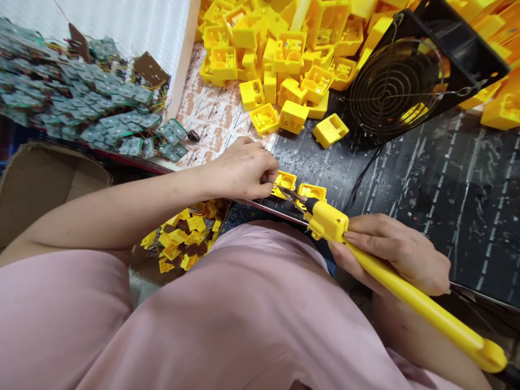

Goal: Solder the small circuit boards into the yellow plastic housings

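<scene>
My right hand (390, 249) is wrapped round a yellow soldering gun (331, 219), its long yellow handle running down to the lower right. The gun's dark metal tip reaches into a small yellow plastic case (286, 180) at the bench edge. Beside that case, my left hand (249, 169) has its fingers pinched together at its left side. What the fingertips hold, perhaps a thin wire, is too small to make out. A second open yellow case (312, 193) sits just to the right, partly behind the gun's tip.
A black fan with a wire guard (392, 89) stands on the dark bench. Yellow cases (290, 51) are heaped at the back. Circuit boards with wires (101, 97) are piled at the left. Below the bench, a box (140, 265) holds more yellow pieces (179, 238).
</scene>
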A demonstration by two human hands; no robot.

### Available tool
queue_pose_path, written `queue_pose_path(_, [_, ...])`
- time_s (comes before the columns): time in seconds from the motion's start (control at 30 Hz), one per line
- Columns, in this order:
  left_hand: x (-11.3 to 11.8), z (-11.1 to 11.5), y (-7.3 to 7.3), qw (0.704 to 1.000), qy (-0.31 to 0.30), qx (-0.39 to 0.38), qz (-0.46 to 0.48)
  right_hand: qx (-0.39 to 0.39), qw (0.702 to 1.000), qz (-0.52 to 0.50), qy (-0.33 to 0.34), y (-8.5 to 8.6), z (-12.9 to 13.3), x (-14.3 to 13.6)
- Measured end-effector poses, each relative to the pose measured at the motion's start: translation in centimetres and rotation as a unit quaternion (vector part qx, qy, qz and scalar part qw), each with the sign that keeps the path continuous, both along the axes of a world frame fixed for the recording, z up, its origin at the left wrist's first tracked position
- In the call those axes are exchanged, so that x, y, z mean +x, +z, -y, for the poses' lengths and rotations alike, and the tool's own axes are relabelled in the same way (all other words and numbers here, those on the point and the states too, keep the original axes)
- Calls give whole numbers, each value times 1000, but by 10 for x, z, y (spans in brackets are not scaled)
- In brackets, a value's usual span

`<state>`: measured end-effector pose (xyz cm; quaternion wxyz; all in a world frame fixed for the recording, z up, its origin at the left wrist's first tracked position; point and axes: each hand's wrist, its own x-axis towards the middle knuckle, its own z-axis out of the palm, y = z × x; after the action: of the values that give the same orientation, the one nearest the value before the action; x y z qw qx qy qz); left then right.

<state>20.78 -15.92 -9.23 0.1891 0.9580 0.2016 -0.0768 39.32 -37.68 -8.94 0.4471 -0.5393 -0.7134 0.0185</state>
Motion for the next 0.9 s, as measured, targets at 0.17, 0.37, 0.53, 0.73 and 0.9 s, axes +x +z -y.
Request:
queue_pose_path(0.17, [4,-2,3,998,-32,30,-40,-13,999,29,18,-2,-3,-2])
queue_pose_path(0.37, [9,0,9,995,-44,53,-74,-17,996,70,60,9,-1,2])
queue_pose_path(0.53, [11,0,14,992,-50,45,-103,-66,995,56,44,17,1,1])
queue_pose_path(0.73, [11,1,14,992,-48,51,-101,-30,997,51,56,16,0,-2])
queue_pose_path(0.9, [12,2,14,992,-46,53,-107,-78,996,40,-6,19,11,6])
